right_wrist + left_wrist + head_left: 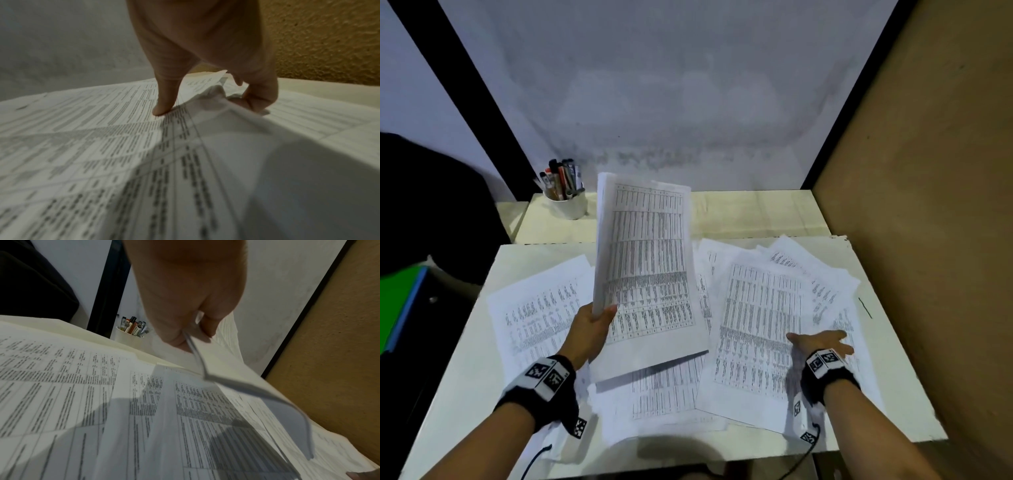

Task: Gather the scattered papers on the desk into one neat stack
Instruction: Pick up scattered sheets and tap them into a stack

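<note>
Head view: our left hand (589, 334) pinches a floppy sheaf (645, 260) at its near edge; our right hand (820, 342) pinches up the light, slippery printed sheets (760, 329), thumb pressing on top.

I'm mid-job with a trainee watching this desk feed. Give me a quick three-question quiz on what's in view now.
1. True or false: the left hand holds a bundle of papers raised off the desk.
2. The right hand is: A) in the pen cup; B) on the loose sheets; C) off the desk.
3. Fill in: the pen cup stands at the far ____ of the desk.

Key: 1 true; 2 B; 3 left.
</note>
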